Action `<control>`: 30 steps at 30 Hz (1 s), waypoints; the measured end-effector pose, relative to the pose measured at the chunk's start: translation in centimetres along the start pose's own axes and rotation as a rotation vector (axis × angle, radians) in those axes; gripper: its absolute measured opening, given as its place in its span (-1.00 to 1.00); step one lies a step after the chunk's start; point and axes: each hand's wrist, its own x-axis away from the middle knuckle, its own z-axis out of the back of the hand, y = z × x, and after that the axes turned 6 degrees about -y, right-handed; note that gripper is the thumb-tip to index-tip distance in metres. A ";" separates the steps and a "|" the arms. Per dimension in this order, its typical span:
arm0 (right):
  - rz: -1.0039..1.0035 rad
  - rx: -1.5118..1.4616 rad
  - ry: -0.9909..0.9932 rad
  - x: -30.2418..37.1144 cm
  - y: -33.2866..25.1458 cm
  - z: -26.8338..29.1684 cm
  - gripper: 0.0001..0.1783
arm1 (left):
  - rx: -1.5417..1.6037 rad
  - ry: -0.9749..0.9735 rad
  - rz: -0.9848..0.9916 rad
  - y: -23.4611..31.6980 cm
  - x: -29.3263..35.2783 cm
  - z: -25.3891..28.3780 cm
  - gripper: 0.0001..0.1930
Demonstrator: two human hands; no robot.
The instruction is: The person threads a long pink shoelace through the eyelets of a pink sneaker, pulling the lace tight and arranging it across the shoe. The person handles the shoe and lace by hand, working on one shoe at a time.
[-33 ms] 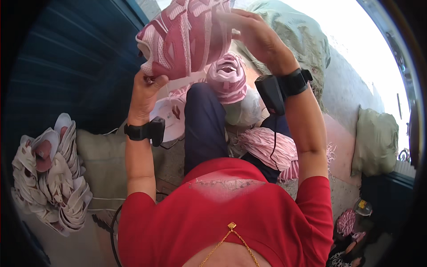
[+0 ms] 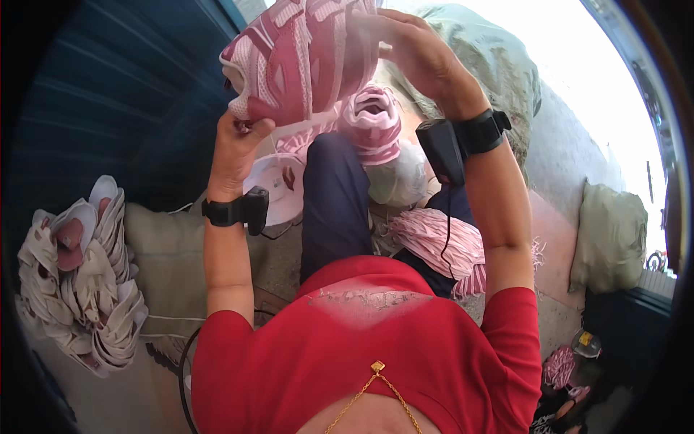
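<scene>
Up at the top of the view, both my hands hold a nested stack of pink shoe uppers (image 2: 285, 69), with mesh and white trim. The fingers of my left hand (image 2: 240, 141) are closed in a pinch on the stack's lower left edge. My right hand (image 2: 423, 61) grips its right side, fingers partly hidden behind it. Below the stack, another set of pink shoe uppers (image 2: 371, 134) sits just beyond my knee. A pale bowl-like container (image 2: 271, 206) with pink pieces in it stands by my left wrist.
White shoe uppers (image 2: 94, 282) are piled at the left beside a stuffed sack (image 2: 166, 253). A pink-and-white striped bundle (image 2: 437, 235) lies near my right leg. Large sacks (image 2: 491, 72) stand beyond, another (image 2: 611, 235) at the right. A blue ribbed panel (image 2: 130, 94) borders the left.
</scene>
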 end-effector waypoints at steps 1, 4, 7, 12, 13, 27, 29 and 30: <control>0.073 0.016 -0.051 -1.2 0.2 -0.5 -0.66 | -0.005 0.024 -0.049 0.7 0.5 0.6 -0.62; -0.076 -0.185 -0.108 -3.9 2.6 -0.8 -0.65 | -0.094 0.109 -0.043 0.5 0.3 0.3 -0.64; -0.283 -0.256 -0.053 -2.7 4.4 -1.5 -0.66 | -0.107 0.122 0.050 -0.7 1.1 0.3 -0.63; -0.481 -0.316 -0.009 0.3 6.4 -1.2 -0.67 | -0.057 0.069 0.190 -3.2 3.1 -1.2 -0.65; -0.501 -0.325 -0.029 0.7 5.8 -1.4 -0.67 | -0.055 0.062 0.203 -3.2 3.3 -1.3 -0.65; -0.236 0.002 -0.224 -0.6 0.8 -8.2 -0.50 | -0.169 0.311 -0.108 -2.3 10.6 -4.7 -0.57; -0.236 0.026 -0.230 0.1 -0.3 -8.0 -0.48 | -0.327 0.261 -0.104 -2.7 10.4 -5.2 -0.58; -0.232 0.079 -0.234 0.2 -1.1 -8.2 -0.46 | -0.288 0.278 -0.144 -3.1 10.4 -5.7 -0.60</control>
